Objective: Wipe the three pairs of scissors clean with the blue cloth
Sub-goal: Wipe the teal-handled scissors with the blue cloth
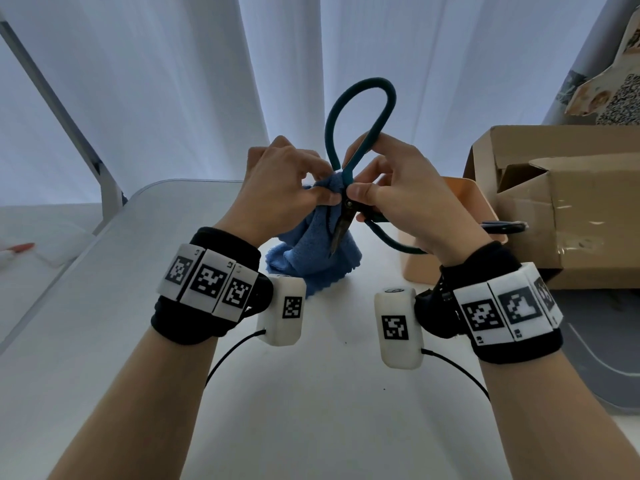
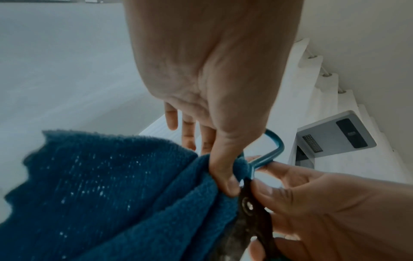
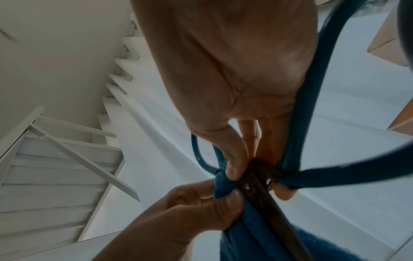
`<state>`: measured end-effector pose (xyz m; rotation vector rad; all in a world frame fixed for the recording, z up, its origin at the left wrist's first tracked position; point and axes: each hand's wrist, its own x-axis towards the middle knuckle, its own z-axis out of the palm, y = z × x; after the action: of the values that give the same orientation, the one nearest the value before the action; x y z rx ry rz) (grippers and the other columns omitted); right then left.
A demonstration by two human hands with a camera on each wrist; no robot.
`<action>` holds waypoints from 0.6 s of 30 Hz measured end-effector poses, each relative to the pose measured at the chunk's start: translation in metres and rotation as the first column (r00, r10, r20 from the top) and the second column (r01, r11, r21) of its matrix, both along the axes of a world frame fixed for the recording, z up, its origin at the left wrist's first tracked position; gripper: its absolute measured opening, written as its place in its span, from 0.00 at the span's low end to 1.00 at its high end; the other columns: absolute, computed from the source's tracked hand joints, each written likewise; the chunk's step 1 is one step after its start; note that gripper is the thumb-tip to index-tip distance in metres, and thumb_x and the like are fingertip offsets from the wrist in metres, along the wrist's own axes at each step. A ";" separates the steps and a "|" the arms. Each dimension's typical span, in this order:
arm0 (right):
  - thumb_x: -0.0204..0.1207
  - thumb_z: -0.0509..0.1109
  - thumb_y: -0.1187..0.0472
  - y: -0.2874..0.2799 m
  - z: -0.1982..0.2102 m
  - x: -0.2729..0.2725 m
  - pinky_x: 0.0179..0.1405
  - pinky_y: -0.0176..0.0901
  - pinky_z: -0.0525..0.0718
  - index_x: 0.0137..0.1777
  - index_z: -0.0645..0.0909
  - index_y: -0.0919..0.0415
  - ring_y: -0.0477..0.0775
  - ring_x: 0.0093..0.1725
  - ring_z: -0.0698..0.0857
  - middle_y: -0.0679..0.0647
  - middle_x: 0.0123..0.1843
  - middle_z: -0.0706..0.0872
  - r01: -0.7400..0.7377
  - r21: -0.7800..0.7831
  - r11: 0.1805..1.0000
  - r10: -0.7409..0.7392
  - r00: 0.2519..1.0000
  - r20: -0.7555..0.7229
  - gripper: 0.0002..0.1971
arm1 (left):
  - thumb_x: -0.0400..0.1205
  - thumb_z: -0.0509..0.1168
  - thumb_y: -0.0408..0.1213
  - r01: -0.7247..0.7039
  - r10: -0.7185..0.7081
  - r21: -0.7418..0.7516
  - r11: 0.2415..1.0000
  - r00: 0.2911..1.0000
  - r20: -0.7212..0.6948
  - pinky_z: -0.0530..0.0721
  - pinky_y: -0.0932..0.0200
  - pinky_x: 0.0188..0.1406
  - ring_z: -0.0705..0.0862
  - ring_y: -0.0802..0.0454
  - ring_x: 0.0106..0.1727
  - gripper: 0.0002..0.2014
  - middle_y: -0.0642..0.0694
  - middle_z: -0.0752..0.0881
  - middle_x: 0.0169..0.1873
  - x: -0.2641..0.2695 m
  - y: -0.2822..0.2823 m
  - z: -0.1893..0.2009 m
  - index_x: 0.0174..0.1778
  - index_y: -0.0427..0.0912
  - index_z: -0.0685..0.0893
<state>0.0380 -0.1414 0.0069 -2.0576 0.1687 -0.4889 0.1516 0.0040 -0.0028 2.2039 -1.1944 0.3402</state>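
Note:
Both hands are raised above the white table [image 1: 104, 306] with a pair of scissors [image 1: 343, 216] between them: large teal loop handles, short dark blades pointing down. My right hand [image 1: 391, 192] pinches the scissors at the pivot [image 3: 248, 188], with one loop [image 1: 360, 123] rising above it and the other hanging under the palm. My left hand [image 1: 284, 188] pinches the blue cloth [image 1: 311, 258] against the handle just above the pivot; the cloth [image 2: 100, 194] hangs down to the table. A second pair of scissors [image 1: 505, 226] pokes out behind the right wrist.
A peach container [image 1: 467, 199] stands right of the hands, partly hidden by the right hand. An open cardboard box [image 1: 561, 202] fills the right side. A white curtain hangs behind the table; a metal frame leg [image 1: 69, 133] slants at the left.

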 end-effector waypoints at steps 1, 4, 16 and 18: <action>0.79 0.72 0.71 -0.001 0.000 0.000 0.38 0.46 0.93 0.60 0.81 0.49 0.55 0.33 0.91 0.56 0.42 0.87 0.002 0.002 1.000 -0.002 1.000 -0.001 0.16 | 0.79 0.74 0.47 0.006 -0.007 -0.018 1.000 1.000 -0.019 0.61 0.53 0.61 0.73 0.56 0.53 0.03 0.67 0.83 0.37 0.000 -0.001 0.000 0.44 0.54 0.90; 0.79 0.72 0.71 -0.003 0.000 -0.002 0.35 0.40 0.91 0.59 0.81 0.50 0.51 0.32 0.90 0.56 0.42 0.86 0.010 0.010 1.000 -0.010 1.000 -0.006 0.16 | 0.81 0.71 0.43 0.040 -0.040 -0.003 0.999 0.997 -0.061 0.62 0.51 0.64 0.74 0.55 0.53 0.03 0.64 0.85 0.41 -0.004 -0.005 -0.001 0.46 0.56 0.90; 0.79 0.73 0.70 -0.006 0.001 -0.002 0.40 0.49 0.94 0.60 0.81 0.51 0.53 0.34 0.90 0.55 0.44 0.86 -0.019 0.002 1.000 0.019 1.000 -0.016 0.15 | 0.71 0.70 0.65 -0.011 0.008 0.050 0.999 0.999 0.054 0.56 0.58 0.53 0.69 0.58 0.53 0.15 0.61 0.86 0.41 0.000 -0.001 -0.002 0.41 0.60 0.88; 0.79 0.73 0.70 -0.007 0.001 -0.002 0.39 0.47 0.93 0.60 0.82 0.51 0.54 0.34 0.90 0.55 0.44 0.86 -0.015 0.007 1.000 0.015 1.000 -0.015 0.15 | 0.72 0.70 0.65 -0.009 0.007 0.039 0.999 0.998 0.061 0.57 0.55 0.54 0.70 0.57 0.52 0.14 0.62 0.85 0.39 0.000 -0.001 -0.003 0.41 0.59 0.89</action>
<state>0.0361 -0.1481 0.0075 -2.0547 0.1635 -0.4624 0.1512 0.0033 -0.0057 2.2471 -1.2345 0.3930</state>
